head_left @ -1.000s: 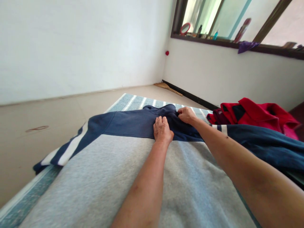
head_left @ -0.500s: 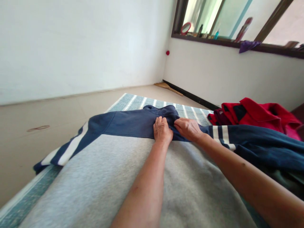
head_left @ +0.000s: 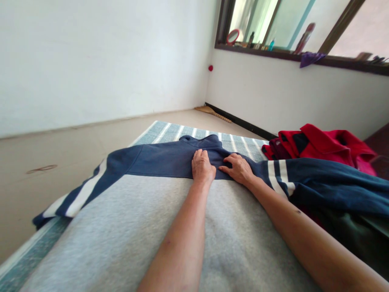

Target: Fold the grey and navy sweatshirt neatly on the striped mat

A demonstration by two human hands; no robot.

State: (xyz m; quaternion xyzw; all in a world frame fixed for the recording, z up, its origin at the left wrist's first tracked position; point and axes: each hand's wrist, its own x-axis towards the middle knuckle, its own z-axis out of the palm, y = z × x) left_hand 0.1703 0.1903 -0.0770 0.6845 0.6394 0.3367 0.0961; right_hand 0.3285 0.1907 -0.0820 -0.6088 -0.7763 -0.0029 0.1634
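A grey and navy sweatshirt [head_left: 146, 227] lies spread flat on a striped mat [head_left: 179, 132], its navy shoulders and hood at the far end. My left hand [head_left: 202, 167] rests palm down on the navy part just below the hood, fingers together and stretched forward. Beside it, my right hand [head_left: 238, 168] lies flat on the same navy cloth with fingers extended. One navy sleeve with white stripes [head_left: 75, 198] reaches out to the left, the other [head_left: 328, 182] to the right.
A pile of red clothes [head_left: 322, 142] lies at the right of the mat. Bare floor [head_left: 45, 162] stretches left to a white wall. A window sill [head_left: 273, 50] at the upper right holds bottles, a small mirror and a purple cloth.
My right hand let go of the bunched hood fabric and slid back toward me, now lying flat next to my left hand. The left hand stayed in place.
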